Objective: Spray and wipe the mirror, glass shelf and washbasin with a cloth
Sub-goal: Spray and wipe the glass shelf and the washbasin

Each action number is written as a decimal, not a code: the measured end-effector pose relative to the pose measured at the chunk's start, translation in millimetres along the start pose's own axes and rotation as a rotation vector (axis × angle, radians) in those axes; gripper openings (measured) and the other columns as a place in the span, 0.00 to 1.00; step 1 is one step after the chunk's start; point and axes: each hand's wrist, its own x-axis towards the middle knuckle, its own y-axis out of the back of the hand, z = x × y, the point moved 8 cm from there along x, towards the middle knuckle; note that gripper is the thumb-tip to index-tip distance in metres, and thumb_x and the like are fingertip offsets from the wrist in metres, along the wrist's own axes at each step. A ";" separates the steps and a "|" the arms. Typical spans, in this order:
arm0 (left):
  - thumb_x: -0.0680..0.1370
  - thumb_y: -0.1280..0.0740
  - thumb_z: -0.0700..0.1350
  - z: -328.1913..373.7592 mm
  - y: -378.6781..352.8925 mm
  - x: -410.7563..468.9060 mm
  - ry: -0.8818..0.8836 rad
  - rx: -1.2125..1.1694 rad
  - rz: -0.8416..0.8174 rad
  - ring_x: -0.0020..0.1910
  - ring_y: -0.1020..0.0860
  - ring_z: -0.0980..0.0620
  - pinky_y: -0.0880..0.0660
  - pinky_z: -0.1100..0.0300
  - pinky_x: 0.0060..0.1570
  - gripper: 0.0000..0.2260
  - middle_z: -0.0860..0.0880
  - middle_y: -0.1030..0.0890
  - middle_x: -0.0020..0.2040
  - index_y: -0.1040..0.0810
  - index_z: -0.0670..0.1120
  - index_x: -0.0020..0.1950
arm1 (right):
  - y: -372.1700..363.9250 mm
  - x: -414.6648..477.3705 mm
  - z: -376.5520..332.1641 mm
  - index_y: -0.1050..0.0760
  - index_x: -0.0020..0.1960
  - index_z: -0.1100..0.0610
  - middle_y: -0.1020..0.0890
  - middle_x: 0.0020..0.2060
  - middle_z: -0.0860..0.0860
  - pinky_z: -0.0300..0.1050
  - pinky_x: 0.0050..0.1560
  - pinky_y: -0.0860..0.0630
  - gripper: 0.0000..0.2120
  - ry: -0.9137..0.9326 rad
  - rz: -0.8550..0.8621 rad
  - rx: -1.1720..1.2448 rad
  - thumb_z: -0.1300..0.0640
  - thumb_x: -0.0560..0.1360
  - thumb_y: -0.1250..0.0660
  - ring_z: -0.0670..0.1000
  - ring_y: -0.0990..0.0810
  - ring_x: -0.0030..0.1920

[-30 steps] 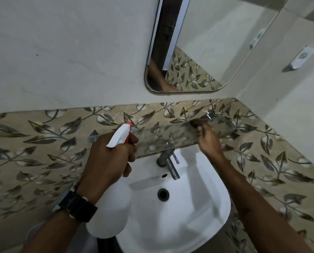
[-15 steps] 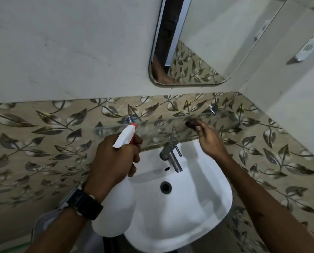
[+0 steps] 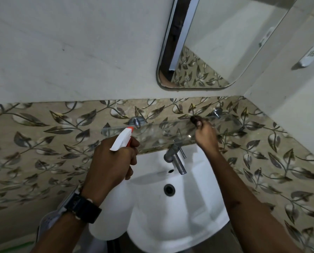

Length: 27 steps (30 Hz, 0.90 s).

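My left hand [image 3: 112, 159] grips a white spray bottle [image 3: 110, 218] with a white and orange nozzle [image 3: 123, 139] that points at the left end of the glass shelf [image 3: 163, 130]. My right hand [image 3: 205, 136] reaches under the shelf's front edge and pinches a small dark cloth [image 3: 195, 119] at the shelf's back edge by the wall. The white washbasin [image 3: 181, 214] with a steel tap [image 3: 176, 157] sits below the shelf. The mirror [image 3: 216, 42] hangs on the wall above.
Two chrome brackets [image 3: 136, 121] [image 3: 216, 112] hold the shelf to the leaf-patterned tiles. A side wall closes in on the right, with a white fitting [image 3: 309, 55] on it. A black watch [image 3: 83, 209] is on my left wrist.
The view has dropped a little, so the mirror and shelf sit higher in frame. My right hand with the cloth has stayed at the shelf's back edge; the bottle stays aimed at the shelf.
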 end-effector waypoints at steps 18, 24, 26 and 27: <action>0.70 0.35 0.31 -7.5 9.5 1.4 0.022 -0.075 0.000 0.20 0.28 0.46 0.29 0.55 0.25 0.10 0.32 0.18 0.43 0.17 0.40 0.44 | -5.8 -28.8 -6.1 0.29 0.72 0.56 0.21 0.66 0.61 0.53 0.64 0.27 0.18 0.129 -0.036 -0.002 0.54 0.86 0.46 0.62 0.23 0.66; 0.71 0.35 0.30 -11.1 3.2 3.9 0.039 -0.055 -0.015 0.20 0.28 0.46 0.29 0.55 0.26 0.10 0.33 0.17 0.43 0.17 0.41 0.43 | -31.2 -45.2 -48.3 0.30 0.73 0.57 0.23 0.67 0.60 0.53 0.66 0.29 0.18 0.244 -0.124 0.028 0.55 0.85 0.45 0.60 0.25 0.67; 0.71 0.35 0.30 -12.6 4.7 4.4 0.042 -0.057 -0.018 0.20 0.28 0.46 0.29 0.55 0.26 0.10 0.33 0.17 0.42 0.17 0.40 0.44 | -24.3 -63.4 -45.7 0.29 0.73 0.57 0.23 0.68 0.59 0.47 0.64 0.29 0.18 0.311 -0.111 0.047 0.56 0.86 0.45 0.59 0.25 0.67; 0.72 0.35 0.30 -13.3 5.3 4.4 0.042 -0.061 -0.015 0.21 0.29 0.46 0.29 0.55 0.26 0.09 0.34 0.18 0.40 0.17 0.40 0.44 | -18.0 -59.9 -37.7 0.29 0.72 0.58 0.22 0.67 0.59 0.45 0.60 0.29 0.18 0.264 -0.084 0.034 0.56 0.85 0.45 0.59 0.23 0.65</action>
